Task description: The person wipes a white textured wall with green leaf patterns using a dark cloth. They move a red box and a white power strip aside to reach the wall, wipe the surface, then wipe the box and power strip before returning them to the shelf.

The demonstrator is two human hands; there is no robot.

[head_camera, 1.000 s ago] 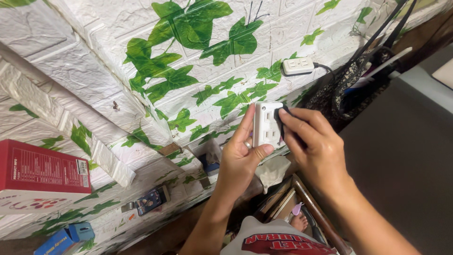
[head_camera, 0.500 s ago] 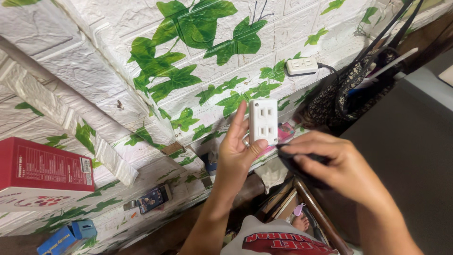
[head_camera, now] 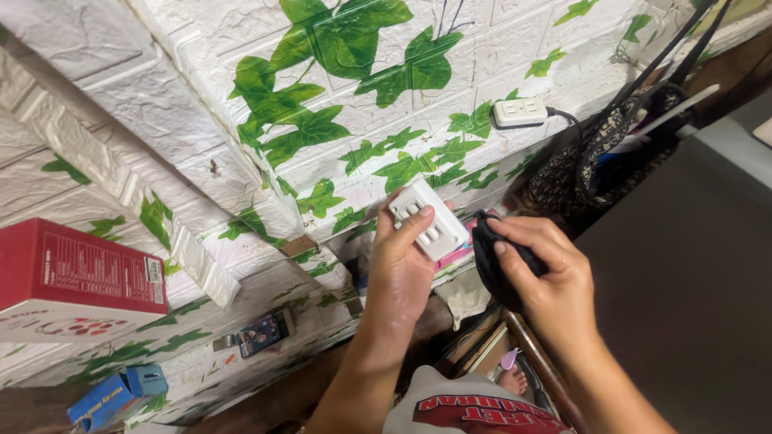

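my left hand (head_camera: 400, 269) pinches the white outlet plate (head_camera: 428, 218), tilted, near the ivy wall (head_camera: 338, 104). my right hand (head_camera: 543, 277) grips a black cloth (head_camera: 487, 261) just right of it. far right, a patterned bag (head_camera: 587, 149) hangs, contents hidden.

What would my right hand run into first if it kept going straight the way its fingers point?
Probably the white outlet block held in the left hand. The right hand, gripping a black cloth, points left toward it across a small gap, though depth is hard to judge from this view.
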